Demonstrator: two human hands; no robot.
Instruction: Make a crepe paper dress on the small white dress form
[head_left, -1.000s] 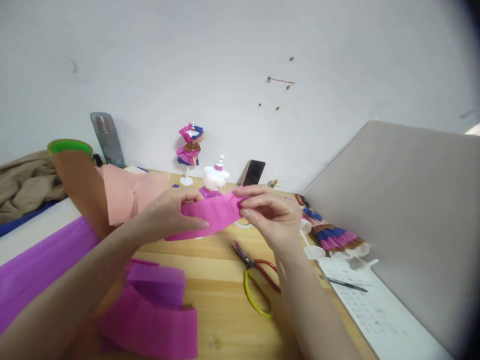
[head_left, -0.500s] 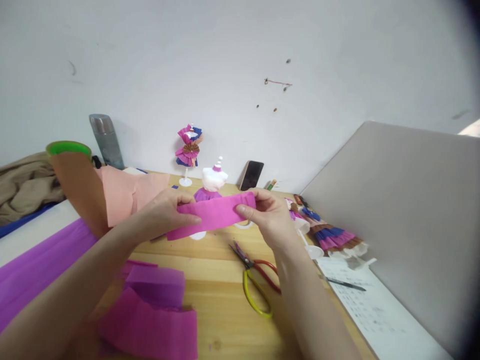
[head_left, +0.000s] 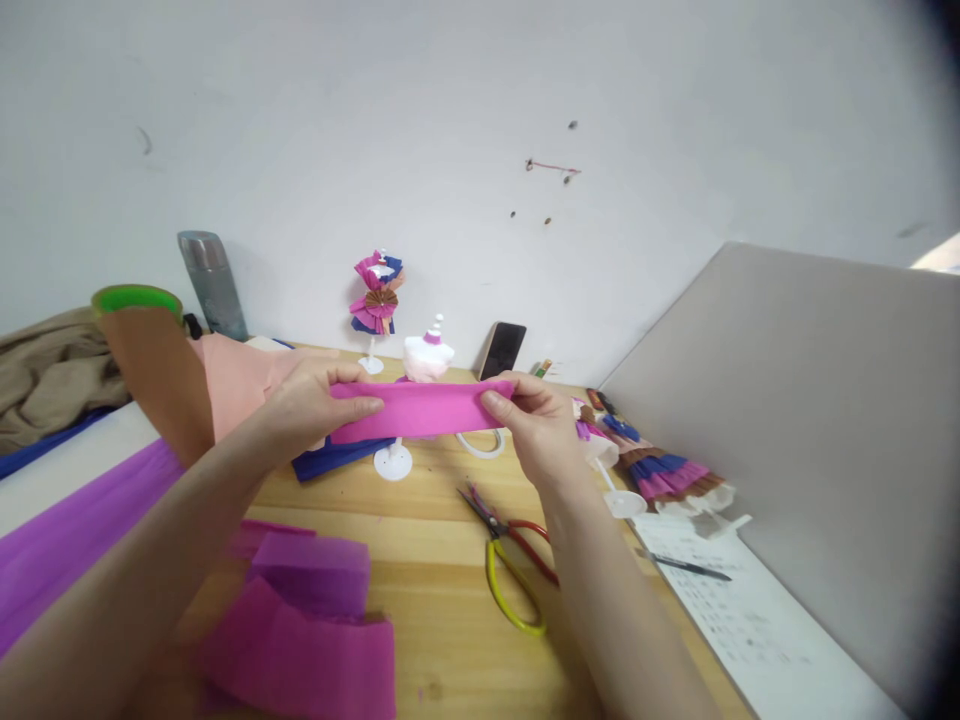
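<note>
Pink crepe strip stretched level between my hands, held above the far middle of the wooden table. My left hand pinches its left end, thumb on the near face. My right hand pinches the right end the same way. White mannequin stand just behind the strip. Scissors lie near, below my right wrist. Folded pink paper at near left.
</note>
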